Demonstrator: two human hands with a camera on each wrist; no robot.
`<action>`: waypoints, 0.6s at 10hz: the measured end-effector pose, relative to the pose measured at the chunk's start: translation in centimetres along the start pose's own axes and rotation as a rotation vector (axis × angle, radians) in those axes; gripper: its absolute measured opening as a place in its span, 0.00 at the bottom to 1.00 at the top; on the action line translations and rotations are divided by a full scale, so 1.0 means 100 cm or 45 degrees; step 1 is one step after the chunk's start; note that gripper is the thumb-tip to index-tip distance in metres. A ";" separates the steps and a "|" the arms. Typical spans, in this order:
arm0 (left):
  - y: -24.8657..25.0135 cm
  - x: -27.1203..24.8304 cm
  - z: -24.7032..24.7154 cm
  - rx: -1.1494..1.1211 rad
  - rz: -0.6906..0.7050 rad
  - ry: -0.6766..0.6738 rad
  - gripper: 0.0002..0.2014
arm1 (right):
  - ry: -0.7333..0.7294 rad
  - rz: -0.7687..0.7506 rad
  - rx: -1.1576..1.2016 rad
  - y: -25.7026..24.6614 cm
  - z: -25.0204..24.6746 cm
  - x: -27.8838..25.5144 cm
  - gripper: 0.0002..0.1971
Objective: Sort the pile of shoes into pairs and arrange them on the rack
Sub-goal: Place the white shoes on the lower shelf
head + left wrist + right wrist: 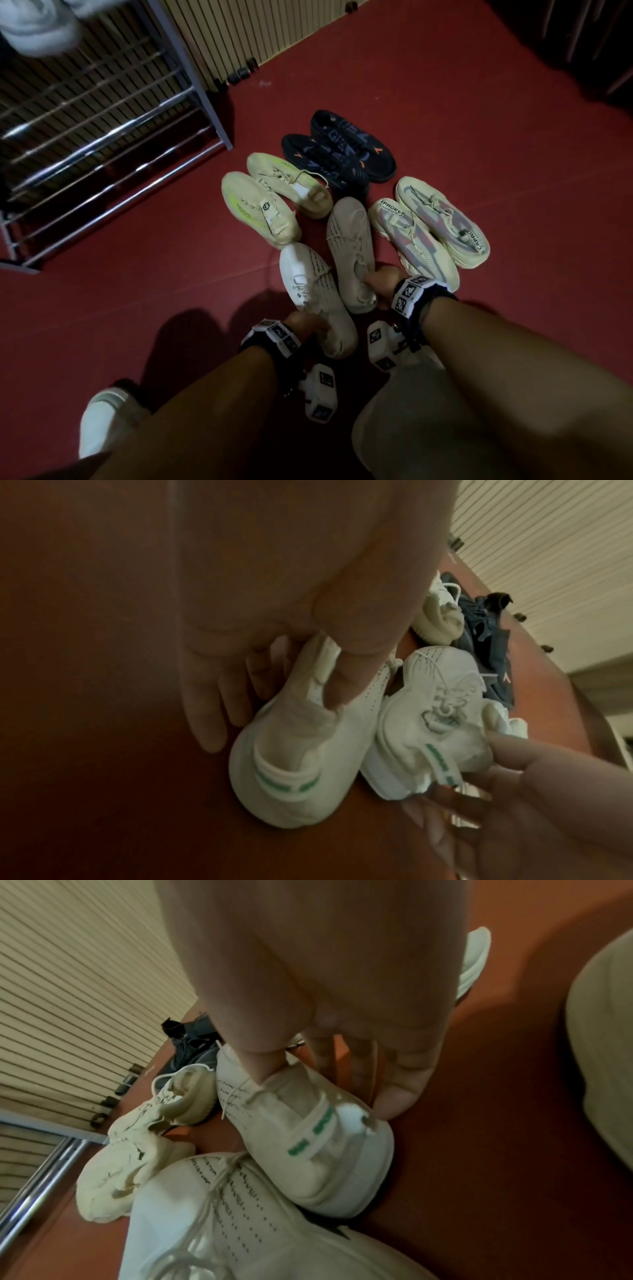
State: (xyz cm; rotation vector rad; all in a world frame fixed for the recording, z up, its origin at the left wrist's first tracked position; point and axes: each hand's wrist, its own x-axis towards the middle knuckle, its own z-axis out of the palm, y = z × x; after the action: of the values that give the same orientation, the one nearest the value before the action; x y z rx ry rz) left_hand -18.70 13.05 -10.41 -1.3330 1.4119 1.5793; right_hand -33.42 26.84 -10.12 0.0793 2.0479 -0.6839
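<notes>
White knit sneaker pair on the red floor (479, 102), heels toward the person: left hand (305, 320) pinches one white sneaker (315, 291) at its collar, right hand (378, 279) the other sneaker (349, 236), a grip suited to carrying both together to the shoe rack (102, 144). Remaining pairs lie just beyond.

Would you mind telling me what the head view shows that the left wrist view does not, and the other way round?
Only the head view shows the shoe rack, the pink-and-grey pair and both wrists. Only the left wrist view shows the green-striped heel tabs and the left hand's fingers hooked inside a collar. Both show the left hand and right hand each gripping a white sneaker on the red floor.
</notes>
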 end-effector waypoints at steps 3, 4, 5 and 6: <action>0.003 -0.023 0.002 -0.088 -0.035 -0.038 0.07 | -0.093 0.054 0.302 -0.005 -0.006 -0.005 0.07; 0.002 -0.032 -0.002 -0.127 -0.066 -0.035 0.04 | -0.117 0.060 0.268 -0.009 -0.005 -0.012 0.05; 0.002 -0.035 -0.010 0.012 -0.018 -0.004 0.16 | -0.067 0.092 0.208 -0.015 -0.009 -0.025 0.10; 0.012 -0.064 -0.022 0.052 0.080 0.082 0.20 | 0.008 0.050 0.176 -0.027 -0.011 -0.044 0.10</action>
State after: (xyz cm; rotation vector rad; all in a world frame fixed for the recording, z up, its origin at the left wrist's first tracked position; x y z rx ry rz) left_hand -17.30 11.72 -3.80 -1.3383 1.5307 1.5515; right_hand -32.63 26.02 -4.93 0.2013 1.9985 -0.8006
